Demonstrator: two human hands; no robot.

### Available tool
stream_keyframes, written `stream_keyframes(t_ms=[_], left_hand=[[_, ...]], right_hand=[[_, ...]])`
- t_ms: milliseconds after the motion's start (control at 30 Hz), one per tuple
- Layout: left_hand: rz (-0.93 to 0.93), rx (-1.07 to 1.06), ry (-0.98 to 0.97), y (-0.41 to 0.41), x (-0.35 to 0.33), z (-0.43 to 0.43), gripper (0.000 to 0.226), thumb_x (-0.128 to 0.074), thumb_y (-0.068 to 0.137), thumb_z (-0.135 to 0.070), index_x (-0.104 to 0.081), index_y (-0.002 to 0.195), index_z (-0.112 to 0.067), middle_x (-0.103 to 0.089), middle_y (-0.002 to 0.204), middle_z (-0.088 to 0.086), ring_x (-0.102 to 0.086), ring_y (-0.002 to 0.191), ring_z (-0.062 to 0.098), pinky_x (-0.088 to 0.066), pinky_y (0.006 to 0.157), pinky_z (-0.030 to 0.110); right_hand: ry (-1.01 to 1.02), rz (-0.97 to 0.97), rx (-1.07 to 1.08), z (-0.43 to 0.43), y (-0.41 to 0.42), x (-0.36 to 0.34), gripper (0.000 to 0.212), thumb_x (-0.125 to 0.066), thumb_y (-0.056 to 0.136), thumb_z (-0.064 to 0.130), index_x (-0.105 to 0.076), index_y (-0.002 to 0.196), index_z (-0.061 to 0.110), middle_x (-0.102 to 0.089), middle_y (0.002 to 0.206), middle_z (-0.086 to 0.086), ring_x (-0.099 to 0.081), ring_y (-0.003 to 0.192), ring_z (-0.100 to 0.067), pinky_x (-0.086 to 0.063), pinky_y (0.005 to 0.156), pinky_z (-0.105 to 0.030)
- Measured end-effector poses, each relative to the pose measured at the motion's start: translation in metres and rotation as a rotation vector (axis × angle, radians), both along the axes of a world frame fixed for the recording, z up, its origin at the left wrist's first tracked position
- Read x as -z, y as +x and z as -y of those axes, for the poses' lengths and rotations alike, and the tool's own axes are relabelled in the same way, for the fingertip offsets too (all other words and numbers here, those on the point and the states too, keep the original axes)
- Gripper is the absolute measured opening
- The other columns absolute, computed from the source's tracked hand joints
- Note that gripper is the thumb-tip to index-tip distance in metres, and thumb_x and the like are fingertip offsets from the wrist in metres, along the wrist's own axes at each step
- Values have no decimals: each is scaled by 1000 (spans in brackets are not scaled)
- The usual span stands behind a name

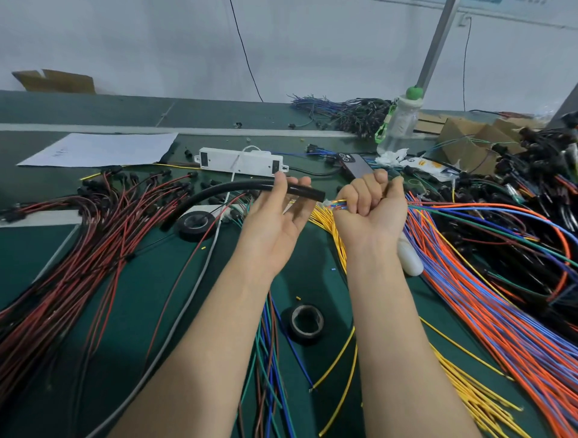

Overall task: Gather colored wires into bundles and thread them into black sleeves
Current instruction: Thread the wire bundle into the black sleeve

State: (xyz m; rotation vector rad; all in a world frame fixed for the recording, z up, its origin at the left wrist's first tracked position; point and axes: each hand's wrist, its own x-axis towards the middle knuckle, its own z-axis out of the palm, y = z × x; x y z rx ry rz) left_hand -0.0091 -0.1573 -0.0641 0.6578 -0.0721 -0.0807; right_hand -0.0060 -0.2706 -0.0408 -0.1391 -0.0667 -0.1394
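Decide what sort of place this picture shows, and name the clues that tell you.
Likely a wire-harness assembly workbench: piles of cut orange and blue wires, a black tape roll, and a black sleeve held in the left hand.

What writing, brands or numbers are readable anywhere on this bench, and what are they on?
No text here can be read for certain.
Paper: faint handwritten marks, too blurred to read.
Packet: orange print, too blurred to read.
Wall sign: lettering too small and cut off by the frame edge.
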Motion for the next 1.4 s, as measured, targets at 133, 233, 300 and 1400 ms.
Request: stream_keyframes(t_ms=[133, 233, 300, 1400], left_hand=[[-8, -7, 0, -2, 0, 4, 24, -47, 97, -21, -57, 82, -6, -66, 84, 8, -69, 71, 11, -56, 64, 22], [-10, 10, 46, -4, 2, 5, 24, -49, 97, -22, -58, 80, -7, -69, 76, 4, -68, 67, 11, -55, 63, 21], [-22, 43, 84, -4, 4, 4, 24, -50, 96, -26, -59, 81, -10, -69, 75, 2, -67, 66, 11, -55, 62, 20], [-108, 173, 127, -7, 12, 8, 8, -57, 91, -9, -63, 87, -6, -72, 75, 5, -70, 68, 11, -54, 60, 16]], right_hand=[[2, 4, 21, -2, 0, 0, 50, -28, 104, 39, -41, 63, 13, -21, 38, 5, -17, 26, -8, -15, 28, -19], [5, -3, 40, -2, 0, 1, 52, -27, 104, 40, -41, 62, 13, -21, 38, 5, -17, 27, -8, -15, 28, -19], [18, -8, 43, -1, 1, 2, 53, -27, 104, 41, -42, 62, 13, -21, 38, 5, -17, 27, -8, -15, 28, -19], [-53, -136, 237, 6, 4, 8, 52, -28, 104, 38, -40, 60, 12, -20, 39, 5, -14, 29, -9, -15, 30, -17]])
